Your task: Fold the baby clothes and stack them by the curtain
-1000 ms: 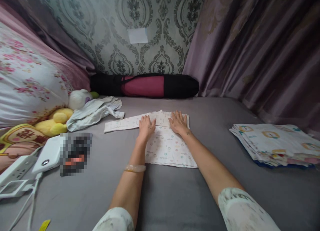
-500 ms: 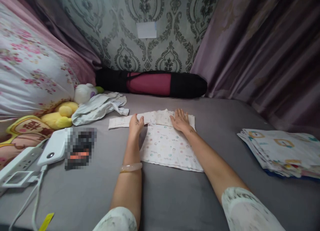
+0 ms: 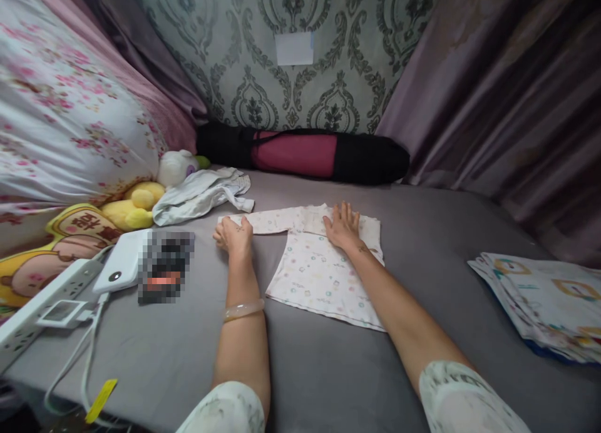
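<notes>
A small white printed shirt (image 3: 323,276) lies on the grey bed sheet (image 3: 323,370), one sleeve stretched to the left and the other folded across its upper part. At the end of the stretched sleeve, my left hand (image 3: 233,234) has its fingers curled round the cuff. My right hand (image 3: 342,226) rests flat on the shirt's upper right part, fingers spread. A pale bangle circles my left forearm.
Left: crumpled light garment (image 3: 201,196), yellow plush toy (image 3: 134,206), white power bank (image 3: 123,261), power strip (image 3: 51,308) with cables, pixelated dark object (image 3: 166,267). Right: stack of folded cloths (image 3: 539,295). Black and red long bag (image 3: 295,154) along the wall.
My left hand has slid left along the sleeve to its cuff and its fingers have closed. My right hand stays on the shirt. The camera view has shifted slightly.
</notes>
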Demonstrator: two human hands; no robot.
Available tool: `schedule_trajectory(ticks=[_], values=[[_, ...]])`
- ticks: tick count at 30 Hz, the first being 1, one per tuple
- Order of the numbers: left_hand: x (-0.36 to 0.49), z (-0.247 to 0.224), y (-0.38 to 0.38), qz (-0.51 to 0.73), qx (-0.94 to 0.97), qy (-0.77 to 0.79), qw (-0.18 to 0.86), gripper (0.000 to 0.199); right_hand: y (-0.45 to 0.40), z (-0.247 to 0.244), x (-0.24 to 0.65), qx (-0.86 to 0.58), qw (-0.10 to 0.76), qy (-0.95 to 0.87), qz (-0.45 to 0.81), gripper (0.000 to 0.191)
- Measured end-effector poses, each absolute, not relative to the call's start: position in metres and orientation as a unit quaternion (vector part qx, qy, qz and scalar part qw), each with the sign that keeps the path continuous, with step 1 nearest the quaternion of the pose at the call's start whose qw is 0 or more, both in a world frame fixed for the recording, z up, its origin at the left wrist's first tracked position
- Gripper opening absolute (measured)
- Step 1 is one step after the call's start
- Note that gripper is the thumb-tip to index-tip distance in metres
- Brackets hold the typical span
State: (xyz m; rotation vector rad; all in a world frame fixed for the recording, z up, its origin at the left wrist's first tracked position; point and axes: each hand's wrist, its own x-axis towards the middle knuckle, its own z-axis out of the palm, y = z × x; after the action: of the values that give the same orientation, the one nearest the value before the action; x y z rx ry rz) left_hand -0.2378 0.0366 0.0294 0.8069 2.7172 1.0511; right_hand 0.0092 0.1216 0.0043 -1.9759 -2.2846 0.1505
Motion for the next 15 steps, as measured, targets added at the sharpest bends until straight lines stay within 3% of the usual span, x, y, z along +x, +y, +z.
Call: schedule_trajectory(ticks=[11,15], values=[[-0.254,0.029,0.039,0.344,0.144,0.926,0.061,0.051,0.127,0.001,-0.012,-0.618,0.033,-0.778,0.106,0.069],[-0.258,0.024,0.041,0.341,0.148,0.927,0.047,0.046,0.126,0.003,-0.023,-0.598,0.074,-0.796,0.058,0.064]])
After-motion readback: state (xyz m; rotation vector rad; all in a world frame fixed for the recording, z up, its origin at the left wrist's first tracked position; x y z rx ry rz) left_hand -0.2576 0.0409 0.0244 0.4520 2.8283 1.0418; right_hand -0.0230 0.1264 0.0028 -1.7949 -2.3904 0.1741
